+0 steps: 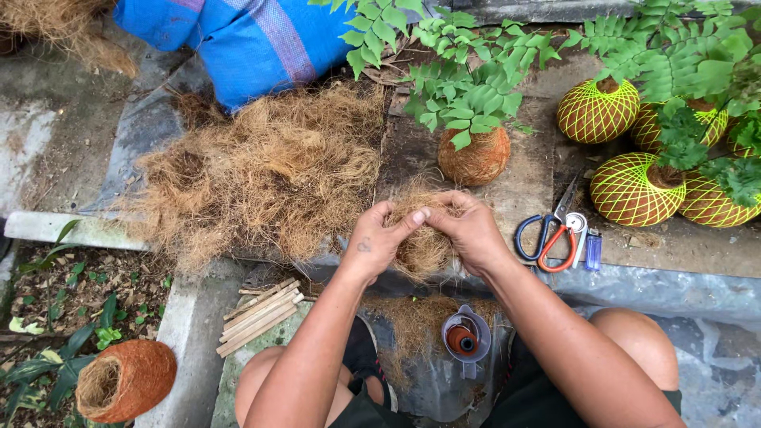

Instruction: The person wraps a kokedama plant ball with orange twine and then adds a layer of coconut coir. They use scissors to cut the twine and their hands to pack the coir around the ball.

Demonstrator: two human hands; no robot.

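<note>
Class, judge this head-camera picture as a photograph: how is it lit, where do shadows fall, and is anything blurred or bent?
Head view: soft, even daylight with no glare; faint shadows sit under the left hand, right hand and the fibre clump they hold; focus is sharp throughout; the concrete ledge bows slightly, hinting at wide-angle distortion.

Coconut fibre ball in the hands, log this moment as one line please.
left hand: cupping fibre ball | right hand: pressing fibre ball | nearby: loose fibre pile, scissors, fern ball
</note>
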